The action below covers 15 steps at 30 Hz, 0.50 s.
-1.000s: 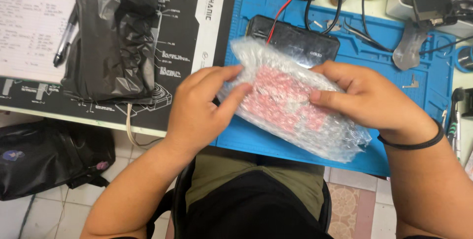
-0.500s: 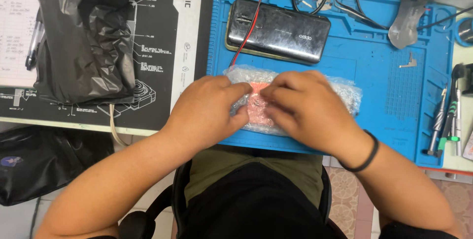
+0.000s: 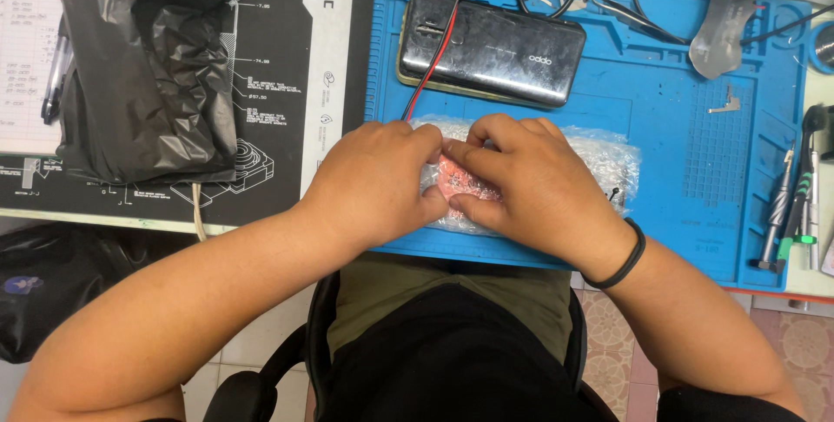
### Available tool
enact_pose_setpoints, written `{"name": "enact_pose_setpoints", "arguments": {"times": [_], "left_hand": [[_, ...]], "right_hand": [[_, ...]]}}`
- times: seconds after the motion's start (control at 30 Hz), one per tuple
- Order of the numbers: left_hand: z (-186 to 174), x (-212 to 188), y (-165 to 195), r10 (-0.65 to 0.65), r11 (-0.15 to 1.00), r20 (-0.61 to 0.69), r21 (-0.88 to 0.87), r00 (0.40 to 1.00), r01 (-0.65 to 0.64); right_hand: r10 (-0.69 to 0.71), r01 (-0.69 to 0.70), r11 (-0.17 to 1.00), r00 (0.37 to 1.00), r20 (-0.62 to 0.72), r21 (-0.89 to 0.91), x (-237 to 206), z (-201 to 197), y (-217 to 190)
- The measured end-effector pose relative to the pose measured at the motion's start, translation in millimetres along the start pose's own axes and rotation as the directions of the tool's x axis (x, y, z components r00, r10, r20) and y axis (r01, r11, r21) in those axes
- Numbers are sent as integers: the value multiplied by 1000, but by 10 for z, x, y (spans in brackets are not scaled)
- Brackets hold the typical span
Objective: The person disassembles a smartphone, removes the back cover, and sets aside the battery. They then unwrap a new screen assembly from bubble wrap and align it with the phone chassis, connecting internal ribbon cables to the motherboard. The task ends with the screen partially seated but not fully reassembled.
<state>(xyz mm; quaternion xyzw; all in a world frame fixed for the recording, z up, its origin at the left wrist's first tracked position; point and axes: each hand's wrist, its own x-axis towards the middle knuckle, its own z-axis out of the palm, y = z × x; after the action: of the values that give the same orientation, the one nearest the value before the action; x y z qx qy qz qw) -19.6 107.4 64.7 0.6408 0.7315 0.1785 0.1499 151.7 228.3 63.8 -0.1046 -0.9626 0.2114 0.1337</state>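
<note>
Two hands are pressed close together on a bubble-wrap packet (image 3: 599,157), which lies on the blue work mat (image 3: 695,83) below a black phone (image 3: 491,48). It is pinched by the left hand (image 3: 369,179) and right hand (image 3: 530,183). It seems to be getting unwrapped; careful peeling is needed. A pink thing (image 3: 456,180) inside is mostly hidden.

Bubble wrap (image 3: 599,154): clear plastic, shiny and crinkled, pinkish where pressed. Phone (image 3: 491,48): glossy black back, reflections seen. Mat (image 3: 678,170): matt blue, rubbery, moulded ridges. Bag (image 3: 143,66): thin black plastic film, creased, sheen noted. Tweezers (image 3: 630,12): dark metal. Sheet (image 3: 22,48): matt paper.
</note>
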Motion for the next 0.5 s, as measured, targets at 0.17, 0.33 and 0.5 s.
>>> {"name": "enact_pose_setpoints", "arguments": {"times": [0.17, 0.33, 0.5], "left_hand": [[39, 45, -27, -24, 997, 40, -77, 999, 27], [40, 63, -47, -12, 983, 47, -180, 999, 20], [28, -11, 4, -6, 983, -20, -185, 1000, 2]], "right_hand": [[-3, 3, 1000, 1000, 5, 0, 8, -29, 5], [3, -3, 1000, 1000, 10, 23, 15, -24, 33], [-24, 23, 999, 1000, 8, 28, 16, -12, 78]]}}
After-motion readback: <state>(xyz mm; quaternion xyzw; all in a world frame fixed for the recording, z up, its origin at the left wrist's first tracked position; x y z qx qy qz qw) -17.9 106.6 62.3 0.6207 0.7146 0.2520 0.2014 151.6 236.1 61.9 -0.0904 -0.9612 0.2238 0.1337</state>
